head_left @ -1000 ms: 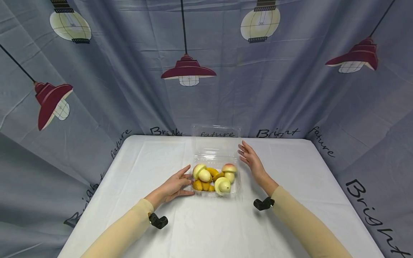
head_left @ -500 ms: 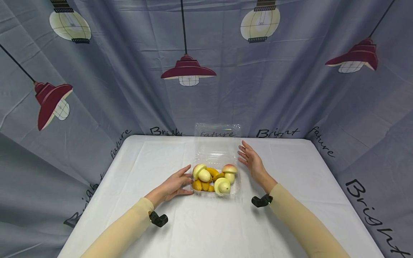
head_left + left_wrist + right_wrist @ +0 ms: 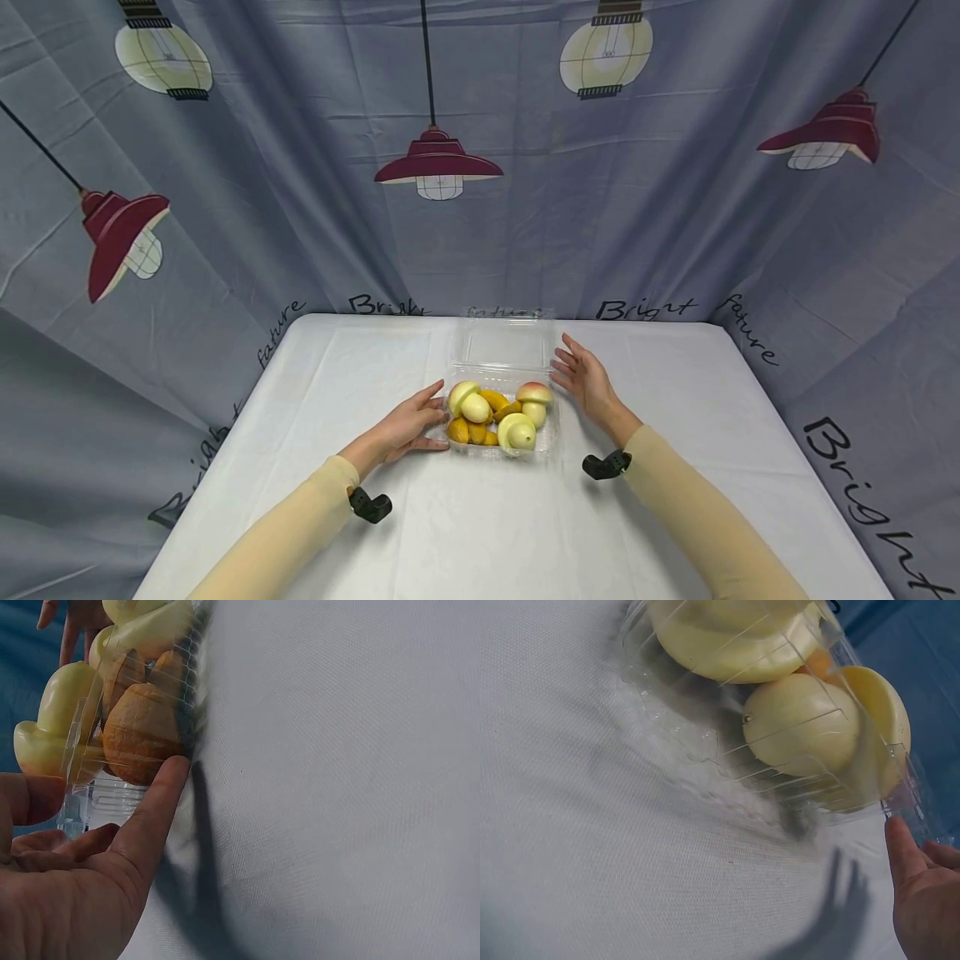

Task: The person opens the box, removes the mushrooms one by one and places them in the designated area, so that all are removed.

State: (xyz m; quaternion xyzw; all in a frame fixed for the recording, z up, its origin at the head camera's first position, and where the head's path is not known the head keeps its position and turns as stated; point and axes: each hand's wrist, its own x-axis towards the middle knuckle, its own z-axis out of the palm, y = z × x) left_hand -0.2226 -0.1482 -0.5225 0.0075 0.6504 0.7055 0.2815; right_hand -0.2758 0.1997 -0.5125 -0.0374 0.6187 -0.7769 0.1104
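Your clear plastic container point(image 3: 553, 435) sits mid-counter point(image 3: 480, 533), its base lying longer left to right. Its lid point(image 3: 504, 343) is folded back from the far edge, pointing away from you. Inside, the far-right mushroom-shaped piece point(image 3: 533, 403) has its cap away from you and its stem towards you; the near one point(image 3: 517, 433) shows you its stem end; the left one point(image 3: 468, 402) slants its stem rightward. Brownish-yellow pieces point(image 3: 476, 432) lie partly hidden among them, too overlapped to count.

Your left hand point(image 3: 402, 427) has its fingers spread, the thumb touching the container's near-left corner. Your right hand point(image 3: 592, 387) has its fingers extended, slightly apart, beside the hinge; you can't tell whether they touch. The right wrist view cuts that hand off.

"Bright" reads on the backdrop point(image 3: 480, 242) either side; the word above the lid is partly obscured.
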